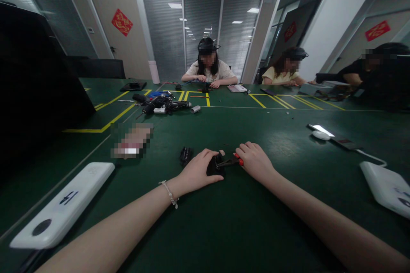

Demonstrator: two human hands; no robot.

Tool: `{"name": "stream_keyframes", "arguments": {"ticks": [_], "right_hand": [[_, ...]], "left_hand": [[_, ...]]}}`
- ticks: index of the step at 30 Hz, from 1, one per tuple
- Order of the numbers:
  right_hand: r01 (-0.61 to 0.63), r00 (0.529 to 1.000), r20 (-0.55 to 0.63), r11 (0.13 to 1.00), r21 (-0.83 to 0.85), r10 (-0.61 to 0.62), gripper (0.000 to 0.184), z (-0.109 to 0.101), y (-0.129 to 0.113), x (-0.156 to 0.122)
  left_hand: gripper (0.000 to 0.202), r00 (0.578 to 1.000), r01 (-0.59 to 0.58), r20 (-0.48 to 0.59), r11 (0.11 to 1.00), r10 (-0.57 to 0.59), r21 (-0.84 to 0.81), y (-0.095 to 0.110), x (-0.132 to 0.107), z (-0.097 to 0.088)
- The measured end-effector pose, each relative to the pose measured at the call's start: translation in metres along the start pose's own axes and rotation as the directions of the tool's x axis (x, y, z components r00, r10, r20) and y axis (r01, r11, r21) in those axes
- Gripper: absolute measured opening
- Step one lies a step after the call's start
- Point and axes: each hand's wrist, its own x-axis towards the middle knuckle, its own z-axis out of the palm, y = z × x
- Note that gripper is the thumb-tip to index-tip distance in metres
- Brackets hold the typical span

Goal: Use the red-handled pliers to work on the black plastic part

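Note:
My left hand (200,168), with a bracelet at the wrist, is closed around a small black part (215,168) on the green table. My right hand (254,160) grips pliers (229,162) by their red handles. The plier jaws point left and reach the black part; whether they pinch it I cannot tell. Just left of my left hand lies a second small black part (185,155). A small pale piece (222,152) sits right behind the black part, near the pliers.
A white device (68,204) lies at left, another white device (386,187) at right. A lit phone (322,130) and a white mouse-like object (320,135) are beyond my right hand. Black tools and cables (162,103) are piled farther back. Several people sit across the table.

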Motion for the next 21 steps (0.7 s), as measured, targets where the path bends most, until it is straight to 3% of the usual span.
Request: {"name": "stream_keyframes", "arguments": {"ticks": [21], "right_hand": [[0.011, 1.000, -0.019, 0.998, 0.057, -0.010, 0.017, 0.0080, 0.0064, -0.0020]], "left_hand": [[0.058, 1.000, -0.012, 0.003, 1.000, 0.012, -0.006, -0.0042, 0.0001, 0.0007]]}}
